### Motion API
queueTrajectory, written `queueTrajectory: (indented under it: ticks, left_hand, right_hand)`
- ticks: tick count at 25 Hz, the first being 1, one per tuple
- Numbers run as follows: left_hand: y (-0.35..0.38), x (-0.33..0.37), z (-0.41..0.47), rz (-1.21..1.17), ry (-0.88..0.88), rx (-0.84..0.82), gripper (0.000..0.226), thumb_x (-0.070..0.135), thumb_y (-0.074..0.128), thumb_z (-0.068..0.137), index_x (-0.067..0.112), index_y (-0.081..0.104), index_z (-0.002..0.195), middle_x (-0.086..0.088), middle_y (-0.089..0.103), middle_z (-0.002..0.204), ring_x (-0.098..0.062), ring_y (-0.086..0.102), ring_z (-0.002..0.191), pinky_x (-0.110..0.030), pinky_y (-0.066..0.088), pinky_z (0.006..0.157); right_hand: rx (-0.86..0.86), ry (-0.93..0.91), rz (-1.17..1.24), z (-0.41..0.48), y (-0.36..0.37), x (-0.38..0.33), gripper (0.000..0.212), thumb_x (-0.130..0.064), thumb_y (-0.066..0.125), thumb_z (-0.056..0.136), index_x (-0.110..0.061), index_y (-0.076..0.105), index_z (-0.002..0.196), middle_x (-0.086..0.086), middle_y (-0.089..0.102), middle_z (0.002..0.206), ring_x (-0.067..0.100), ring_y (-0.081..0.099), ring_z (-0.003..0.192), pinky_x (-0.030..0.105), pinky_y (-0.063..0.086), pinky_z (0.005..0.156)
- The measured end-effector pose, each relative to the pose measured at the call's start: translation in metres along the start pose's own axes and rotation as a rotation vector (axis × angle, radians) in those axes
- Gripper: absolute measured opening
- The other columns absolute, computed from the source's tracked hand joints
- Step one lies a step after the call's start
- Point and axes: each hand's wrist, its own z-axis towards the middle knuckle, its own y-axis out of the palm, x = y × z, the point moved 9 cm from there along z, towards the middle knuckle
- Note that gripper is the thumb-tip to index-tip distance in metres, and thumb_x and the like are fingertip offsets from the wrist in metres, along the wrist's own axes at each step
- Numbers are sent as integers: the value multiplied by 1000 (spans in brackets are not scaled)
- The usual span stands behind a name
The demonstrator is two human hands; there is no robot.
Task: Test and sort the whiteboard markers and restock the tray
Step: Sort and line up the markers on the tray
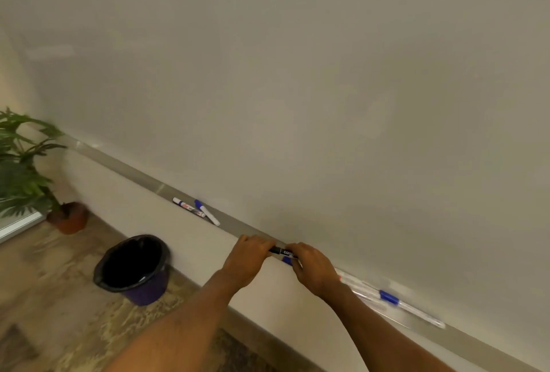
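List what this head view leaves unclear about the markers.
- Black marker: ends covered by left hand and right hand; cap state unknown.
- Blue marker: mostly behind the right hand.
- Markers farther right: blurred, count unclear.
- Bin: interior too dark.

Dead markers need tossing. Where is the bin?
In the head view, the bin stands on the floor lower left, below the tray, right of the potted plant.

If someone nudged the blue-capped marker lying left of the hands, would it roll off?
Probably it would roll: the blue-capped marker looks round and lies askew on the narrow tray, its white end near the front edge. It likely feels light and stiff, being a slim plastic tube.
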Motion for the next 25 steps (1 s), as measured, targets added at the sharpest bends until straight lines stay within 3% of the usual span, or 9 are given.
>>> queueTrajectory:
  ticks: [3,7,10,14,19,22,25]
  left_hand:
    - [-9,-58,-8,-21,-162,18,46,30,52,97,15,43,140,-6,56,134,-21,53,120,-31,37,102]
    - [-5,-130,-21,-10,-356,-50,61,35,49,98,15,23,149,-7,37,150,-21,38,136,-31,29,111]
    - [8,-165,-26,6,-401,-130,63,37,48,98,17,19,151,-7,32,153,-22,33,139,-35,27,115]
    - [16,-189,-31,24,-420,-178,61,35,47,99,17,20,150,-6,28,155,-23,27,142,-37,20,116]
    - [28,-214,-35,39,-438,-228,60,35,46,99,17,20,150,-4,25,156,-24,22,144,-41,15,119]
    - [33,-220,-34,40,-440,-243,61,37,45,99,17,19,151,-4,23,157,-24,20,144,-42,14,119]
    - [37,-218,-29,43,-435,-260,61,41,41,100,18,18,151,-3,20,158,-24,18,145,-43,12,120]
  right_hand:
    - [-26,49,9,46,28,-24,29,-12,47,94,-17,53,121,4,61,111,23,57,97,35,48,80]
    - [-39,159,12,101,65,-46,14,-8,46,93,-16,44,104,8,61,91,26,57,75,39,50,64]
    - [-45,204,35,135,86,-62,17,1,43,88,-16,44,89,7,57,83,23,54,69,35,46,60]
    - [-47,262,108,172,110,-66,25,5,43,81,-17,55,80,6,59,87,25,56,76,31,45,65]
    - [-144,326,157,205,147,-67,24,5,50,86,-9,67,94,11,63,99,27,61,85,33,52,75]
    - [-166,308,132,211,155,-71,27,6,57,85,-9,66,105,13,64,111,28,62,97,35,53,85]
    - [-146,255,88,204,148,-68,29,1,53,88,-9,61,114,13,62,116,28,60,102,36,51,86]
